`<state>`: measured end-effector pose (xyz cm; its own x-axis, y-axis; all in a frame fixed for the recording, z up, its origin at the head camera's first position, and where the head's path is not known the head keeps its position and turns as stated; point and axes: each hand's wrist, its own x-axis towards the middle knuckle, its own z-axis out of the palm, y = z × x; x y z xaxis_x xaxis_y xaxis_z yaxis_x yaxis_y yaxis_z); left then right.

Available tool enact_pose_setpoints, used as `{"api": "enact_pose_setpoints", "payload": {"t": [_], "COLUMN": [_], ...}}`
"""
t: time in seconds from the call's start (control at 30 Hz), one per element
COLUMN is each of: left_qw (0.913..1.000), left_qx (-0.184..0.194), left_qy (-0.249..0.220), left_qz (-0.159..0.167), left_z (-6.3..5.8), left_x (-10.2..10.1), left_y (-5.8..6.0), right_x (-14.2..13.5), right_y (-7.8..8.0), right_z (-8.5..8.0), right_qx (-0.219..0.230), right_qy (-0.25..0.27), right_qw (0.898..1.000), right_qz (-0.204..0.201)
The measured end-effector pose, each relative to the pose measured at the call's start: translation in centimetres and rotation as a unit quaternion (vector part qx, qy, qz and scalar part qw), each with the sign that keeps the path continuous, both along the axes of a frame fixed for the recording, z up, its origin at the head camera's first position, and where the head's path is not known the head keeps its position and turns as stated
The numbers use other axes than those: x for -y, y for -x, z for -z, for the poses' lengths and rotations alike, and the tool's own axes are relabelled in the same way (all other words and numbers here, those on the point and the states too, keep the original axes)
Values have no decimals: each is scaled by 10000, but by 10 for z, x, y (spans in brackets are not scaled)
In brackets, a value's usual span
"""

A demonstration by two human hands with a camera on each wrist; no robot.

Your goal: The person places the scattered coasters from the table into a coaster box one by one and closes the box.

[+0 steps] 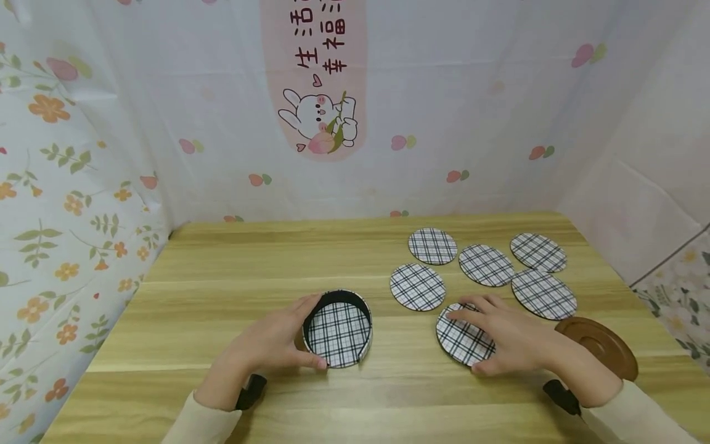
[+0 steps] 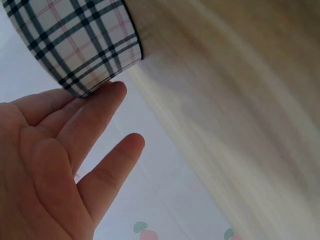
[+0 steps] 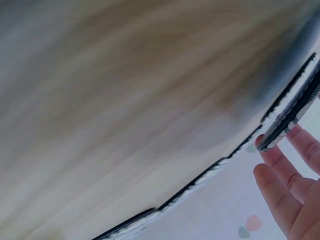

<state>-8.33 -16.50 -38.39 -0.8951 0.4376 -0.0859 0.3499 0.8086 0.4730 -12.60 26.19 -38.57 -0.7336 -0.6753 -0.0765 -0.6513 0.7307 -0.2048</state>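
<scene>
A round coaster holder [image 1: 365,314] with a dark inner wall stands in front of me, a plaid coaster [image 1: 339,336] lying inside. My left hand [image 1: 283,339] holds the holder from its left side, thumb at the near edge. In the left wrist view, fingertips touch the holder's plaid outer wall [image 2: 92,45]. To the right, my right hand [image 1: 505,336] grips a loose plaid coaster [image 1: 463,336] at its right side, thumb at the near rim and fingers over the far part. The right wrist view shows that coaster's dark edge [image 3: 292,117] at the fingertips.
Several plaid coasters [image 1: 418,287] lie spread on the wooden table [image 1: 222,265], behind and right of my right hand. A brown round disc [image 1: 601,348] lies partly under the right forearm. A printed cloth [image 1: 471,111] hangs behind the table.
</scene>
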Motion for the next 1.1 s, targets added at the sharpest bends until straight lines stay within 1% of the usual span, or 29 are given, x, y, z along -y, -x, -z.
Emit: {"api": "enact_pose_setpoints", "payload": {"t": [0.1,0.2,0.37,0.57,0.67,0.77,0.87,1.1], "left_qw": [9999,9998,9998,9999,9998,9997,9997,9999], "left_qx": [23,67,132,93,96,153,164,106], "left_qy": [-98,-129,-125,-130,-157,-177,-170,-96], "left_qz": [93,107,69,43,94,63,26,-12], "left_z": [0,0,-2,-5,-4,-5,-5,-5], "left_x": [1,2,2,2,2,1,0,0], "left_y": [2,2,1,2,2,2,4,3], "right_x": [7,15,28,44,51,58,64,85], "right_y": [1,2,4,8,10,13,17,20], "right_z": [-1,-3,-6,-11,-13,-17,-22,-29], "right_qx": [-54,-144,-142,-333,-263,-171,-179,-78], "right_qy": [157,249,352,429,502,673,851,897], "right_qw": [9998,9995,9989,9978,9975,9966,9951,9944], "right_qz": [-71,-149,-268,-371,-426,-440,-470,-560]}}
